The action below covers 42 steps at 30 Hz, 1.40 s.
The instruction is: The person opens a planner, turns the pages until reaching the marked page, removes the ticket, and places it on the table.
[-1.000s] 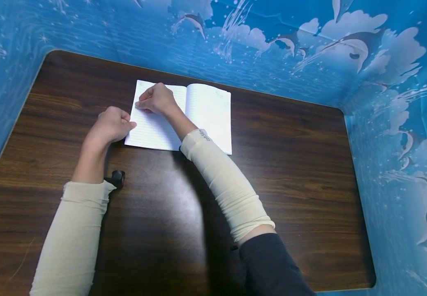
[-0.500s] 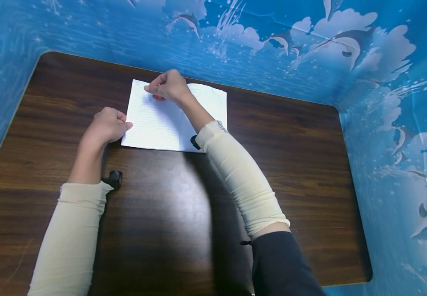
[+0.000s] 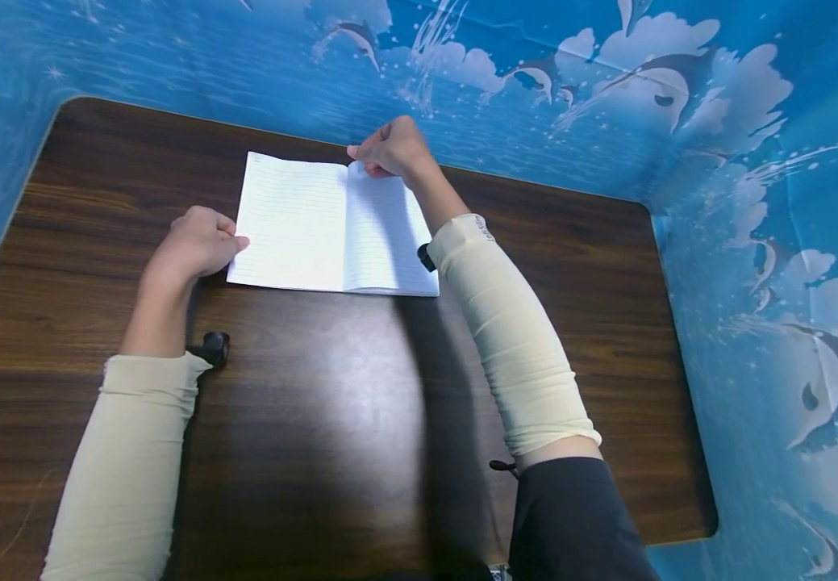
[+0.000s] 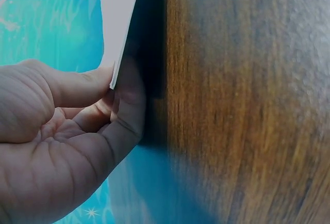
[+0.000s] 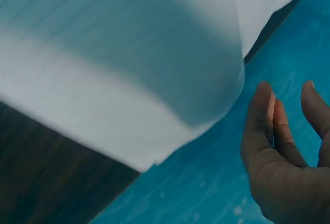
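Observation:
An open notebook point(image 3: 291, 222) with white ruled pages lies near the far side of the table. My left hand point(image 3: 197, 240) pinches its left edge, thumb above and fingers beneath; in the left wrist view the thin edge of the notebook point(image 4: 125, 43) sits between that hand's thumb and fingers point(image 4: 126, 115). My right hand point(image 3: 393, 149) is over the notebook's far edge, just right of the spine. Seen from the right wrist, the right hand point(image 5: 289, 152) has its thumb apart from its fingers and holds nothing, with the curved page point(image 5: 129, 64) beside it.
The dark wood-grain table point(image 3: 331, 403) has rounded corners. A blue curtain point(image 3: 259, 73) printed with dolphins stands along its far and right sides. Pale sleeves cover both forearms, and a small black wrist camera point(image 3: 215, 349) hangs by the left wrist.
My right hand has moved right and away from me, from the left page to the far edge by the spine. My left hand keeps its grip on the notebook's left edge.

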Motion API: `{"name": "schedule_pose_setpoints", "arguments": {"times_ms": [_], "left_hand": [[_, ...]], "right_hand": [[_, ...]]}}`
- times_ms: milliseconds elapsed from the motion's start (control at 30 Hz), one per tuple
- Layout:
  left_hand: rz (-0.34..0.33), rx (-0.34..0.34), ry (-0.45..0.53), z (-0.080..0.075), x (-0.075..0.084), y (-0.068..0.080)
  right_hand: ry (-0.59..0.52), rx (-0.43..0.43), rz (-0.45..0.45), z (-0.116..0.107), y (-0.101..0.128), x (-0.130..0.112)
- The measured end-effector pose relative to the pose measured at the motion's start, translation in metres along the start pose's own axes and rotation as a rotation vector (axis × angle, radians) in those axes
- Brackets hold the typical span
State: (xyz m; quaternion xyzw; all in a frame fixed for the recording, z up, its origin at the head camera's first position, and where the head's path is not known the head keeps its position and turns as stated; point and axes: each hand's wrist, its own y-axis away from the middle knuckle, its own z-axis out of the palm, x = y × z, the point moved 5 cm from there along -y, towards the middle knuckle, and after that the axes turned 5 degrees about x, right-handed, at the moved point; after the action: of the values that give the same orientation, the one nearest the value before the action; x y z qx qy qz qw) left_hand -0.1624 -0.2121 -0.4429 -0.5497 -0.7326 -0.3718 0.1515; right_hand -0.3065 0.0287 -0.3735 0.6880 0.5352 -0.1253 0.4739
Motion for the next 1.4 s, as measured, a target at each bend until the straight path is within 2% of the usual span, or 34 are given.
{"name": "schedule_pose_setpoints", "arguments": {"times_ms": [233, 400, 500, 600, 633, 767, 833, 867, 1167, 1400], "left_hand": [[-0.004, -0.028, 0.011, 0.000, -0.002, 0.001], [0.001, -0.031, 0.009, 0.000, -0.001, 0.003], [-0.006, -0.034, 0.007, 0.000, -0.002, 0.004], [-0.015, -0.037, 0.003, 0.000, -0.002, 0.003], [-0.020, -0.040, 0.002, 0.000, -0.003, 0.003], [-0.034, -0.037, -0.004, 0.001, -0.003, 0.002], [-0.041, -0.039, -0.004, 0.001, -0.003, 0.002], [-0.042, -0.039, -0.002, 0.001, -0.003, 0.002], [-0.051, -0.039, -0.003, 0.002, -0.002, 0.002], [-0.072, -0.043, -0.004, 0.003, -0.002, 0.000]], "right_hand": [[0.035, 0.082, 0.115, -0.031, -0.008, 0.020], [0.130, 0.158, 0.209, -0.045, -0.014, 0.038], [0.200, 0.194, 0.256, -0.047, -0.018, 0.050], [0.226, 0.198, 0.309, -0.046, -0.027, 0.063], [0.218, 0.194, 0.332, -0.045, -0.042, 0.073], [0.223, 0.178, 0.376, -0.041, -0.041, 0.081], [0.248, 0.181, 0.369, -0.040, -0.035, 0.082], [0.268, 0.188, 0.350, -0.040, -0.019, 0.076], [0.452, 0.269, 0.135, -0.034, -0.017, 0.079], [0.475, 0.270, 0.147, -0.031, -0.018, 0.074]]}}
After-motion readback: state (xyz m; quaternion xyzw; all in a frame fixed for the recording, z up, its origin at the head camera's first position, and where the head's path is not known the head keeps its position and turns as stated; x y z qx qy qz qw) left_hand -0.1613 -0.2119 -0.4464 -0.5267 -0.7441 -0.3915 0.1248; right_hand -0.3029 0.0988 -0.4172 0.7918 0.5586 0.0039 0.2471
